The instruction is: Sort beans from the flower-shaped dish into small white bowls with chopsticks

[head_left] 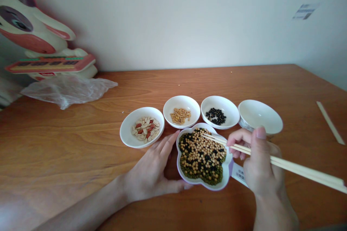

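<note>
My right hand (262, 162) is closed around a pair of pale wooden chopsticks (298, 168). Their tips point left, at the beans in a flower-shaped bowl (177, 162); I cannot tell whether a bean is between them. Pale yellow soybeans (202, 148), black beans and small green beans lie mixed in this bowl. My left hand (155, 171) holds the bowl's left side, fingers at the upper left of the rim and thumb at the lower left. Behind are white bowls with peanuts (146, 129), yellow beans (180, 115) and black beans (216, 116).
Another white bowl (261, 113) stands at the right end of the row. A printed paper label (238, 174) lies partly under my right hand. A pale stick (330, 122) rests far right. A plastic bag (70, 90) and a cow-shaped toy keyboard (51, 65) are back left.
</note>
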`<state>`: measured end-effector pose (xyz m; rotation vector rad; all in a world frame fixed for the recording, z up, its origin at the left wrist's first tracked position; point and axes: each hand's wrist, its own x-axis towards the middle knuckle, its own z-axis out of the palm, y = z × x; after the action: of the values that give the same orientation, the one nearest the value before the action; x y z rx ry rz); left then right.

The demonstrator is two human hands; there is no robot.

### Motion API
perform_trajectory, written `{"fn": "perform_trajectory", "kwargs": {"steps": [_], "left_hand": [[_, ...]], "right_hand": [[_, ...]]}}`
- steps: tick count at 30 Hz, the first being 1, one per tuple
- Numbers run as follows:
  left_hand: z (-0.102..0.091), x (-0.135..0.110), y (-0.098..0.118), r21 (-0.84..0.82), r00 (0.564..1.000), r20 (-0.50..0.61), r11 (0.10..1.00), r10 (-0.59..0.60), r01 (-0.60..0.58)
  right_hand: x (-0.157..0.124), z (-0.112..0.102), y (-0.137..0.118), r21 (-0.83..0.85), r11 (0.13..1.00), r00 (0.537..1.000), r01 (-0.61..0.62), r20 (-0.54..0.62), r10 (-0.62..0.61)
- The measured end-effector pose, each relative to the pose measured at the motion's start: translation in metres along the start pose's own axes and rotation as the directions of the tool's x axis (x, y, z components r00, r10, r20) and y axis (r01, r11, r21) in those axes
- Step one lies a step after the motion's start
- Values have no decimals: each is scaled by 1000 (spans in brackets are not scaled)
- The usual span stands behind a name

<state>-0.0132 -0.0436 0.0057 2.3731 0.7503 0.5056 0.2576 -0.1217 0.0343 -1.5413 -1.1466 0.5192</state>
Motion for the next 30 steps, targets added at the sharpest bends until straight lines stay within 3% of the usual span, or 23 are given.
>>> {"fn": "perform_trajectory", "kwargs": {"steps": [9, 30], "left_hand": [[0, -2, -1, 24, 1000, -5, 1000, 1, -1], [0, -1, 0, 23, 1000, -8, 1000, 8, -8]], "right_hand": [[0, -5, 2, -11, 1000, 998, -9, 68, 10], [1, -1, 2, 7, 1000, 1000, -9, 14, 9]]}}
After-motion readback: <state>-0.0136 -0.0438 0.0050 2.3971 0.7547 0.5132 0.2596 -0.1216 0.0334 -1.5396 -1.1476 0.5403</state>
